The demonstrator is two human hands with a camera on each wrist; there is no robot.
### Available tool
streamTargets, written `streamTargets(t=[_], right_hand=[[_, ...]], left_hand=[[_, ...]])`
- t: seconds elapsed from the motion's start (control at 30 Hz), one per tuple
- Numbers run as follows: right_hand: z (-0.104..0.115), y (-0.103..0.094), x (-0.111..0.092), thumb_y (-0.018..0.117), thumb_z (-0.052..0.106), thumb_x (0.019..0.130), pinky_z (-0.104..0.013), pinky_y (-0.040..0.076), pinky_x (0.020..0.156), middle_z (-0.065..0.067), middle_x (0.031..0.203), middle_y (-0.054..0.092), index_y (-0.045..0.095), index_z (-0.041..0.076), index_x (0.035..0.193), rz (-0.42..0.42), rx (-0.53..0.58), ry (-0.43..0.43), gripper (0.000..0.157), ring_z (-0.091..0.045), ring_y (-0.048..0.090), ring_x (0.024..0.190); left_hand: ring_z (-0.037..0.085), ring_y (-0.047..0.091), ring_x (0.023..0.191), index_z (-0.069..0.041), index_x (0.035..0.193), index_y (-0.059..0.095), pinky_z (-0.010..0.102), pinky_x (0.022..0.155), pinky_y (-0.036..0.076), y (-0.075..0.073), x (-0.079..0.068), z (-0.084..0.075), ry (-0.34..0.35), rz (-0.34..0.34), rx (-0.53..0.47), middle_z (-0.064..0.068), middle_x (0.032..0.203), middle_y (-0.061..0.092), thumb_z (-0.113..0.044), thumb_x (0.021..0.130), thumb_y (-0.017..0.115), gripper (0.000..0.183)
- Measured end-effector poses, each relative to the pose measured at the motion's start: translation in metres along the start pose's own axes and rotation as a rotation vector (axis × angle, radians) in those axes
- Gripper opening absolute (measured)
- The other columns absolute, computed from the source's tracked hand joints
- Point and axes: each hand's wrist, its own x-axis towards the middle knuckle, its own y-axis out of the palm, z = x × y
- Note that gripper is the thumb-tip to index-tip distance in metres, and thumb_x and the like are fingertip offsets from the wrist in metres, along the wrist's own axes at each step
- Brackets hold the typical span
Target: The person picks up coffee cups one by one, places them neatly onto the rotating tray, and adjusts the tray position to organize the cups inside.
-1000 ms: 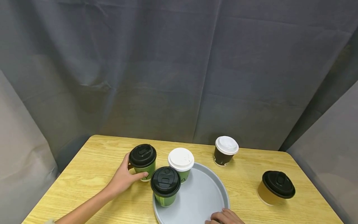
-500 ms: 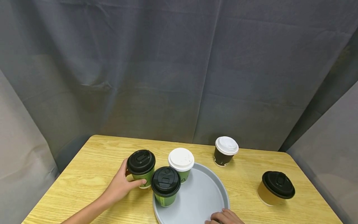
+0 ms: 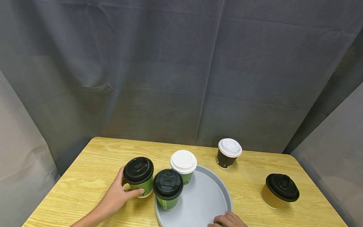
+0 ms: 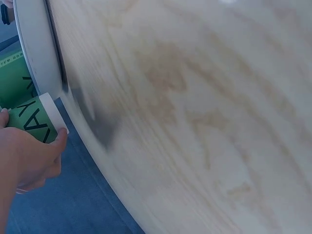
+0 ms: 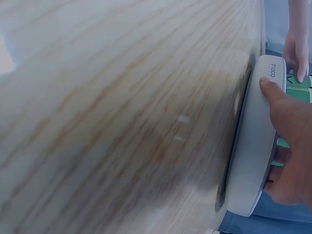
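My left hand [image 3: 113, 197] grips a green paper cup [image 3: 146, 186] with a black lid, thumb on the near side; the other fingers pass behind it. It is upright, just left of the round grey tray [image 3: 207, 197]. In the left wrist view, dark letters show on this cup [image 4: 31, 119], its white base band turned to the table. On the tray's left side stand a second black-lidded green cup [image 3: 168, 192] and, behind it, a white-lidded green cup [image 3: 184, 164]. My right hand [image 3: 229, 219] holds the tray's near right rim, thumb on the outer wall in the right wrist view.
A dark cup with a white lid [image 3: 229, 153] stands behind the tray near the table's back edge. To the right is a tan cup with a black lid [image 3: 279, 190]. A grey curtain [image 3: 170, 78] hangs behind the wooden table [image 3: 93, 164].
My left hand and the green cup in it have moved nearer to me and slightly left. The right hand, the tray and the other cups stay where they were.
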Motion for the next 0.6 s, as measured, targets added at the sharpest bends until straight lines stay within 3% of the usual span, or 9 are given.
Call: streamTargets(t=[0.3, 0.6], right_hand=[[0.001, -0.002, 0.001, 0.079, 0.046, 0.084, -0.038, 0.054, 0.075, 0.017, 0.095, 0.061, 0.075, 0.028, 0.101, 0.015, -0.008, 0.009, 0.025, -0.002, 0.056, 0.081], [0.002, 0.0, 0.001, 0.08, 0.045, 0.084, -0.038, 0.053, 0.076, 0.017, 0.094, 0.061, 0.075, 0.028, 0.1, 0.008, -0.013, 0.007, 0.024, -0.001, 0.056, 0.08]], left_hand=[[0.033, 0.048, 0.126, -0.012, 0.146, 0.036, 0.05, 0.098, 0.045, 0.002, -0.017, -0.003, 0.002, -0.008, -0.032, 0.013, 0.138, 0.049, -0.017, 0.08, 0.086, 0.083], [0.037, 0.043, 0.13, -0.014, 0.148, 0.034, 0.036, 0.088, 0.053, 0.003, -0.031, -0.005, -0.088, -0.002, -0.171, 0.014, 0.144, 0.044, -0.007, 0.077, 0.086, 0.088]])
